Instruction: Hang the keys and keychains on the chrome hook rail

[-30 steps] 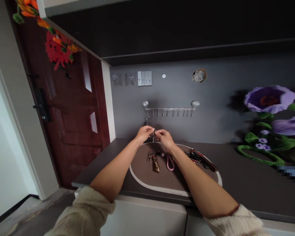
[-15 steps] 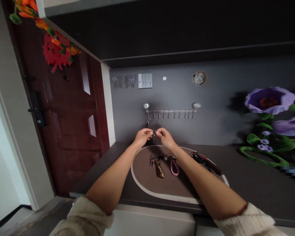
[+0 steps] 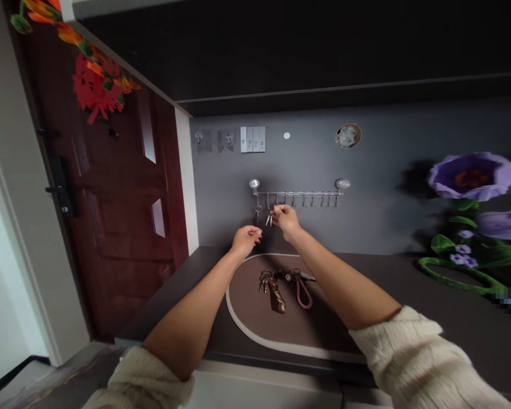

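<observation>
My right hand (image 3: 286, 220) is raised to the hook rail (image 3: 298, 194) and pinches a ring of keys (image 3: 269, 218) just under the left-hand hooks. Whether the ring sits on a hook, I cannot tell. Lower and to the left, my left hand (image 3: 246, 241) hovers with thumb and fingertips together, nothing visible in them. Another key ring (image 3: 258, 213) hangs from the leftmost hook. Below, on the brown mat (image 3: 255, 326), lie keys with a golden-brown fob (image 3: 276, 296) and keys with a pink loop strap (image 3: 303, 292). My right forearm covers the mat's right side.
A dark shelf (image 3: 306, 51) overhangs the counter (image 3: 392, 301). Purple artificial flowers (image 3: 472, 176) stand at the right. Two clear adhesive hooks (image 3: 229, 138) and a switch panel (image 3: 252, 140) are on the wall. A dark red door (image 3: 123, 227) is at the left.
My right hand has lifted the ring of keys from between both hands up to the rail. My left hand has let go of the ring and stays lower down.
</observation>
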{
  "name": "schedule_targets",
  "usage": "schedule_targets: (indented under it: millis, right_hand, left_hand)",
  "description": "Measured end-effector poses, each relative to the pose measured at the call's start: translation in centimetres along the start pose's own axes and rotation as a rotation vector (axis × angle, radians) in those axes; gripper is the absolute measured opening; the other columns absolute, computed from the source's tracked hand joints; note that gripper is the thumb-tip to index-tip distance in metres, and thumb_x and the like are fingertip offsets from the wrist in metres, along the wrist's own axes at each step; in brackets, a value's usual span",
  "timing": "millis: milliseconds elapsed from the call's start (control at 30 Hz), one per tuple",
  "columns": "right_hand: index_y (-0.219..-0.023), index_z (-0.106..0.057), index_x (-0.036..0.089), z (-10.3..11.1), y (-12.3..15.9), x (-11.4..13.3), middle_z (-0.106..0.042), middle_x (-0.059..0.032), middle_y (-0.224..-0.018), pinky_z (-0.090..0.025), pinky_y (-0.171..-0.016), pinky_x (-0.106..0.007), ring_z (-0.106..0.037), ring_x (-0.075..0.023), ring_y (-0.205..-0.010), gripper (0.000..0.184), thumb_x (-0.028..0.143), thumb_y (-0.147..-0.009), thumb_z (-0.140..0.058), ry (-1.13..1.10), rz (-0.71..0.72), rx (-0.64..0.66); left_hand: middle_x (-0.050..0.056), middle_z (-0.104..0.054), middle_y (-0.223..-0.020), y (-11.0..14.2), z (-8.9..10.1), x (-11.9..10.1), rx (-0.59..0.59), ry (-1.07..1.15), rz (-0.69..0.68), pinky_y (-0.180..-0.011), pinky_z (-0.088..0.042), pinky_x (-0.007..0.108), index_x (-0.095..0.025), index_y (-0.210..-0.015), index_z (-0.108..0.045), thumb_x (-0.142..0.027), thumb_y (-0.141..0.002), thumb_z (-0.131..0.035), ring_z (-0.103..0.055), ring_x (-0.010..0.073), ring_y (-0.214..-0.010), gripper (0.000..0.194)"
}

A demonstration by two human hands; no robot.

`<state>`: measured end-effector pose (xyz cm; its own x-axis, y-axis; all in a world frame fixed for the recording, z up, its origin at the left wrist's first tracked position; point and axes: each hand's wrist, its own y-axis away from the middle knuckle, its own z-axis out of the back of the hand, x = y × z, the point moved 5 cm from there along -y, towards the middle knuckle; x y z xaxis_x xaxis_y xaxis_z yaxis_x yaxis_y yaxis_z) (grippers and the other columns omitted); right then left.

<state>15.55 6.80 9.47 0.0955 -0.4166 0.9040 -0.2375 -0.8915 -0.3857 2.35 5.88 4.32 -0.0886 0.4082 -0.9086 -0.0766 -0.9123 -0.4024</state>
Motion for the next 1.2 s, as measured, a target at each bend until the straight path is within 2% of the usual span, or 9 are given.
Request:
schedule_targets:
  millis: [133, 433, 867, 1200]
  right_hand:
    - [-0.071, -0.041, 0.018, -0.8, -0.6, -0.2, -0.051, 0.0005, -0.068, -0.045, -0.056, -0.022, -0.050, -0.0073, -0.059, 0.005, 0.020, -0.075, -0.041, -0.033, -0.087, -0.058]
    - [-0.063, -0.042, 0.018, -1.8, -0.9, -0.7, -0.049, 0.0012, -0.058, -0.047, -0.054, -0.023, -0.048, -0.0070, -0.053, 0.012, 0.014, -0.074, -0.042, -0.163, -0.181, -0.153]
    - [-0.062, -0.041, 0.017, -1.6, -1.3, -1.5, -0.044, 0.0035, -0.053, -0.046, -0.051, -0.022, -0.043, -0.0041, -0.046, 0.014, 0.013, -0.075, -0.042, -0.146, -0.247, -0.175]
    - [-0.065, -0.046, 0.016, -0.9, -1.7, -2.3, -0.050, 0.0036, -0.056, -0.040, -0.051, -0.020, -0.044, -0.0038, -0.045, 0.008, 0.014, -0.073, -0.044, 0.003, -0.218, -0.129]
  left_hand:
    - [0.002, -0.057, -0.065, -0.1, 0.0, 0.2, -0.008, -0.004, 0.003, -0.046, -0.036, 0.016, -0.012, -0.073, -0.055, -0.021, -0.069, -0.053, -0.049, 0.0057, -0.052, 0.010]
    - [0.002, -0.057, -0.064, 0.3, 0.3, -0.5, -0.044, -0.037, -0.002, -0.046, -0.036, 0.017, -0.013, -0.072, -0.055, -0.020, -0.070, -0.051, -0.049, 0.0062, -0.052, 0.009]
    - [0.002, -0.056, -0.063, 0.2, 0.6, -0.7, -0.060, -0.027, 0.017, -0.047, -0.036, 0.019, -0.012, -0.071, -0.055, -0.019, -0.069, -0.052, -0.049, 0.0066, -0.051, 0.008]
    - [0.002, -0.056, -0.063, 0.2, 0.5, 0.0, -0.018, -0.013, 0.043, -0.047, -0.035, 0.017, -0.011, -0.071, -0.056, -0.016, -0.069, -0.051, -0.048, 0.0053, -0.050, 0.007]
